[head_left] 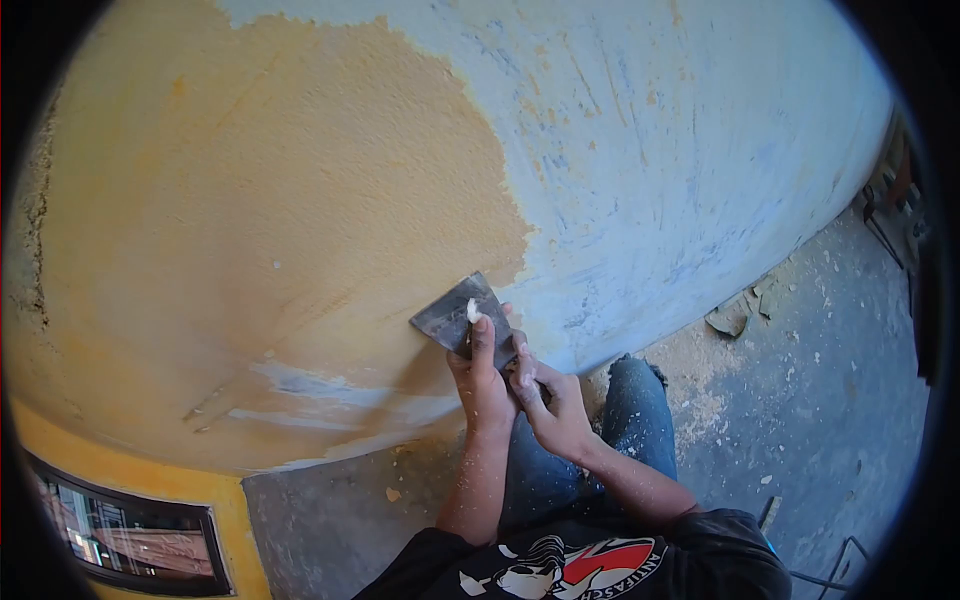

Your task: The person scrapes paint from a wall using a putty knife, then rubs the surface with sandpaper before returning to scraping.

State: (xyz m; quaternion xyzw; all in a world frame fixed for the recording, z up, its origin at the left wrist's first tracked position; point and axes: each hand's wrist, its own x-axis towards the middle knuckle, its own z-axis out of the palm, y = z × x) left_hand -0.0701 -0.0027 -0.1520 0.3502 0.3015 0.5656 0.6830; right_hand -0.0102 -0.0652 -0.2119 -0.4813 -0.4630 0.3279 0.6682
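Note:
A dark, flat scraper blade (pixel 455 318) is held in front of the wall, with a small white lump (pixel 472 311) on its face. My left hand (pixel 484 385) grips the scraper from below, its thumb pressed on the blade near the lump. Close beside it, my right hand (pixel 552 405) is closed around the lower right of the scraper, where the handle is mostly hidden by the fingers. White dust speckles both hands and forearms. Behind the blade, the wall has a rough tan area (pixel 330 170) and a pale blue, scratched area (pixel 680 160).
Grey floor (pixel 800 400) runs along the wall's base, strewn with pale flakes and dust. Larger broken chips (pixel 729 318) lie at the right. A dark-framed window (pixel 130 530) is at the lower left. Dark metal items (pixel 895 215) stand at the far right.

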